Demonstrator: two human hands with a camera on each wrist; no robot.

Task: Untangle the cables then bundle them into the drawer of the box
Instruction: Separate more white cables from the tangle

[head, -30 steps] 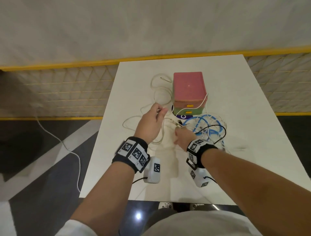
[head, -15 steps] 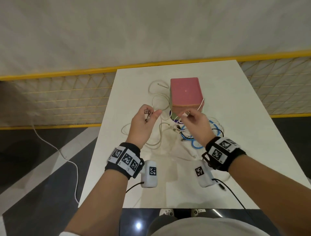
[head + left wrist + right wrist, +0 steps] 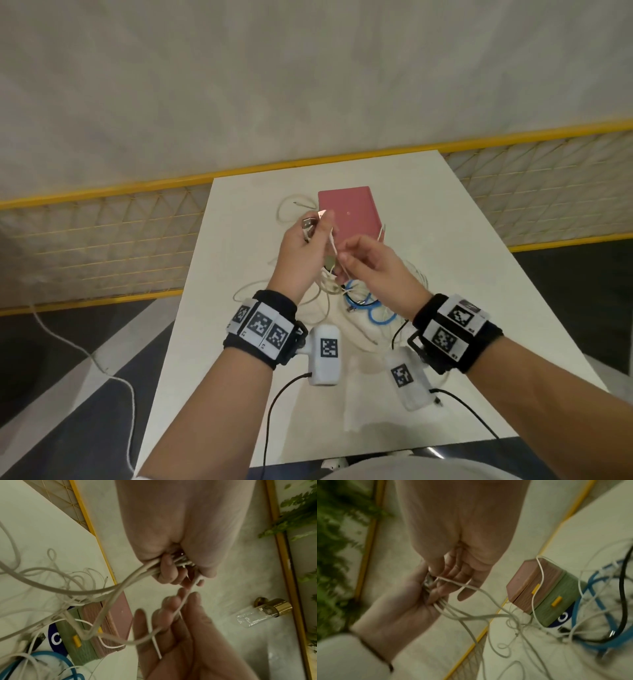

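Note:
A pink-topped box (image 3: 349, 214) with a green drawer (image 3: 556, 601) and yellow handles stands mid-table, both drawers closed. Tangled white cables (image 3: 318, 291), a blue cable (image 3: 363, 310) and a black cable (image 3: 624, 588) lie in front of it. My left hand (image 3: 318, 222) is raised before the box and grips several white cable ends (image 3: 171, 563), a metal USB plug (image 3: 307, 226) sticking out. My right hand (image 3: 342, 255), close beside it, pinches one thin white cable (image 3: 181, 605) that runs from the left fist down to the pile. A white strand (image 3: 539, 581) drapes over the box.
The white table (image 3: 445, 291) ends at a yellow-framed mesh fence (image 3: 102, 240) at the back and left. A white cord (image 3: 85, 353) trails on the dark floor to the left. Wrist camera units (image 3: 325, 356) hang under both wrists above the table's near part.
Both hands rose from the table with the cable ends. My right hand moved left to meet the left hand and now pinches a thin strand; the cables hang taut below.

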